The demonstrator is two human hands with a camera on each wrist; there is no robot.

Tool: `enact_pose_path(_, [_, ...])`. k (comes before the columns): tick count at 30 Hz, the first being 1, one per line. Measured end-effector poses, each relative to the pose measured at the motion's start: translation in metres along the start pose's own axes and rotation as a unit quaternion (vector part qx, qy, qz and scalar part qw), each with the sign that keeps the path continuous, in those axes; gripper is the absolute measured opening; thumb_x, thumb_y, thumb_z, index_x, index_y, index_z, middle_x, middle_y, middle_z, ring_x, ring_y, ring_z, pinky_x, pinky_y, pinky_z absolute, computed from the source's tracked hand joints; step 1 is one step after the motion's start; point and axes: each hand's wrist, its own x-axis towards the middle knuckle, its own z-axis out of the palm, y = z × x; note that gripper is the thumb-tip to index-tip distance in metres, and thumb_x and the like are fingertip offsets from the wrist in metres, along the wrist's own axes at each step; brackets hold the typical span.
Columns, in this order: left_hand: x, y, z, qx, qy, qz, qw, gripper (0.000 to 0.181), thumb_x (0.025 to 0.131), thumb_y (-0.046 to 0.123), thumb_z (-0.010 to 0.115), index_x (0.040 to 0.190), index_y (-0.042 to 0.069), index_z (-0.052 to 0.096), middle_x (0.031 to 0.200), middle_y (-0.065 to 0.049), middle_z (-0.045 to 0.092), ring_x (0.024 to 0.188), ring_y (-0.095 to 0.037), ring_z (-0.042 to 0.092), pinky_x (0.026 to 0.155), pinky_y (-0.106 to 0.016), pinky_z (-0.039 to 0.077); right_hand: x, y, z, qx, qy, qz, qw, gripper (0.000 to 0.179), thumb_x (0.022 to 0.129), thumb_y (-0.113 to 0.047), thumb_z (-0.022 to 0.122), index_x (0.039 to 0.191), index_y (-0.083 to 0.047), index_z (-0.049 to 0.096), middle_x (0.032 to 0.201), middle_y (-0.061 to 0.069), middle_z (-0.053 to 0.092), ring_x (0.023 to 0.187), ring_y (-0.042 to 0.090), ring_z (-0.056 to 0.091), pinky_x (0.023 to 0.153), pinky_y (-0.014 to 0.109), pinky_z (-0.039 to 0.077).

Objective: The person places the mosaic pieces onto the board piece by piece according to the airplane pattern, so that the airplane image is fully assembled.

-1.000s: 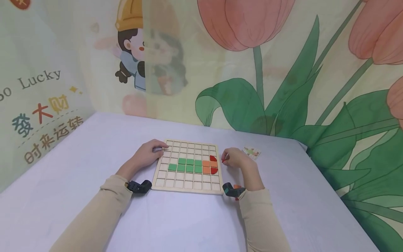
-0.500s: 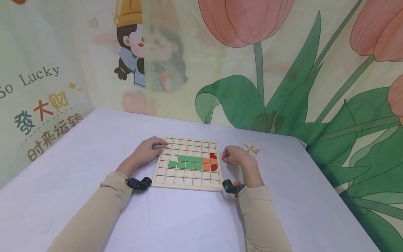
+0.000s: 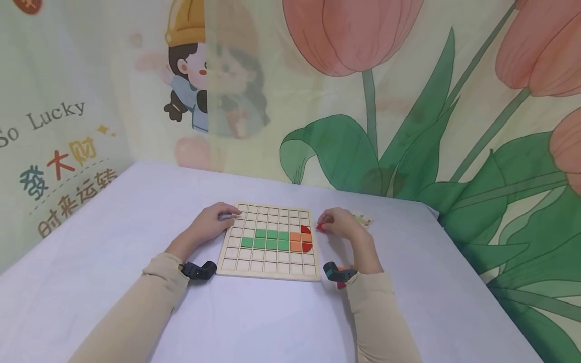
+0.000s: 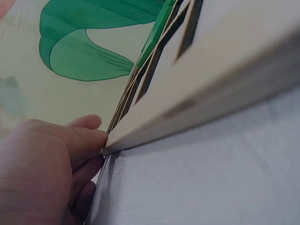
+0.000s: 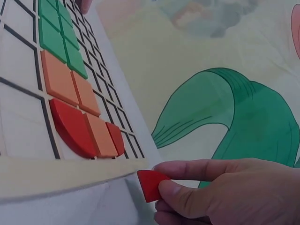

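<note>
Between a person's two hands lies a pale wooden board (image 3: 268,264), flat on the white-covered desk (image 3: 254,317) and divided into square cells with dark edges. To the left hand's right, green tiles (image 3: 272,244) fill three cells in one row and four in the row nearer the person; three orange tiles (image 3: 296,246) adjoin them, and two red pieces (image 5: 70,129), each with one curved side, sit nearest the right hand. The left hand (image 3: 211,222) holds the board's far left edge with bent fingers. The right hand (image 3: 340,223), just off the opposite edge, pinches a small red wedge (image 5: 150,185) between thumb and fingers, its corner bare and the rest covered by the thumb. Beyond that hand lies a partly hidden patterned card (image 3: 365,220); near its wrist, loose red and orange pieces (image 3: 341,285).
</note>
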Motion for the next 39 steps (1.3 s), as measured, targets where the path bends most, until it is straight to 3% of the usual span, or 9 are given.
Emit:
enact_pose_path(6, [-0.001, -0.005, 0.001, -0.003, 0.008, 0.006, 0.9999, 0.031, 0.091, 0.012, 0.054, 0.121, 0.008, 0.062, 0.133, -0.017, 0.054, 0.133, -0.038, 0.041, 0.113, -0.055, 0.028, 0.004, -0.027, 0.002, 0.016, 0.01, -0.089, 0.9959, 0.015, 0.092, -0.005, 0.059, 0.102, -0.01, 0.069, 0.096, 0.004, 0.069, 0.083, 0.017, 0.061, 0.08, 0.03, 0.055])
enact_pose_path(13, [-0.002, -0.005, 0.009, -0.014, 0.0, 0.004, 0.9999, 0.03, 0.092, 0.012, 0.054, 0.12, 0.01, 0.062, 0.134, -0.015, 0.054, 0.134, -0.038, 0.04, 0.113, -0.055, 0.028, 0.01, -0.072, 0.025, -0.003, -0.019, -0.176, 0.9842, 0.012, 0.09, -0.008, 0.063, 0.102, -0.009, 0.063, 0.089, 0.002, 0.066, 0.082, 0.016, 0.061, 0.073, 0.024, 0.054])
enact_pose_path(19, [-0.004, -0.006, 0.009, -0.014, 0.006, 0.012, 0.9998, 0.029, 0.091, 0.011, 0.055, 0.119, 0.01, 0.064, 0.131, -0.015, 0.056, 0.131, -0.037, 0.044, 0.111, -0.054, 0.031, 0.012, -0.113, 0.042, -0.072, -0.046, -0.222, 0.9713, 0.005, 0.09, -0.01, 0.064, 0.093, -0.013, 0.066, 0.087, -0.003, 0.067, 0.08, 0.01, 0.059, 0.074, 0.02, 0.052])
enact_pose_path(24, [-0.003, -0.006, 0.004, -0.009, 0.016, 0.018, 0.9997, 0.029, 0.09, 0.011, 0.056, 0.118, 0.009, 0.064, 0.13, -0.015, 0.057, 0.13, -0.038, 0.045, 0.111, -0.055, 0.031, 0.011, -0.14, 0.053, -0.162, -0.029, -0.243, 0.956, 0.008, 0.092, -0.015, 0.062, 0.096, -0.014, 0.068, 0.088, -0.005, 0.067, 0.079, 0.008, 0.059, 0.075, 0.021, 0.052])
enact_pose_path(27, [-0.002, -0.007, 0.005, -0.007, 0.015, 0.016, 0.9997, 0.03, 0.09, 0.011, 0.057, 0.118, 0.009, 0.064, 0.129, -0.014, 0.057, 0.13, -0.037, 0.045, 0.112, -0.055, 0.031, 0.008, -0.148, 0.062, -0.196, -0.019, -0.256, 0.9463, 0.009, 0.092, -0.016, 0.062, 0.096, -0.014, 0.07, 0.087, -0.005, 0.068, 0.076, 0.006, 0.058, 0.074, 0.02, 0.052])
enact_pose_path(32, [-0.003, -0.009, 0.008, -0.004, 0.018, 0.019, 0.9996, 0.03, 0.089, 0.01, 0.056, 0.118, 0.009, 0.064, 0.129, -0.014, 0.058, 0.13, -0.037, 0.045, 0.111, -0.055, 0.032, 0.004, -0.152, 0.076, -0.2, -0.025, -0.277, 0.9397, 0.008, 0.088, -0.02, 0.067, 0.091, -0.014, 0.072, 0.081, -0.006, 0.067, 0.071, 0.004, 0.057, 0.068, 0.017, 0.049])
enact_pose_path(39, [-0.004, -0.009, 0.007, 0.002, 0.022, 0.023, 0.9995, 0.031, 0.09, 0.011, 0.056, 0.12, 0.009, 0.064, 0.129, -0.014, 0.058, 0.13, -0.037, 0.046, 0.11, -0.054, 0.034, 0.007, -0.148, 0.086, -0.19, 0.004, -0.28, 0.9408, 0.008, 0.088, -0.022, 0.068, 0.086, -0.016, 0.072, 0.079, -0.009, 0.067, 0.072, 0.002, 0.056, 0.071, 0.015, 0.049])
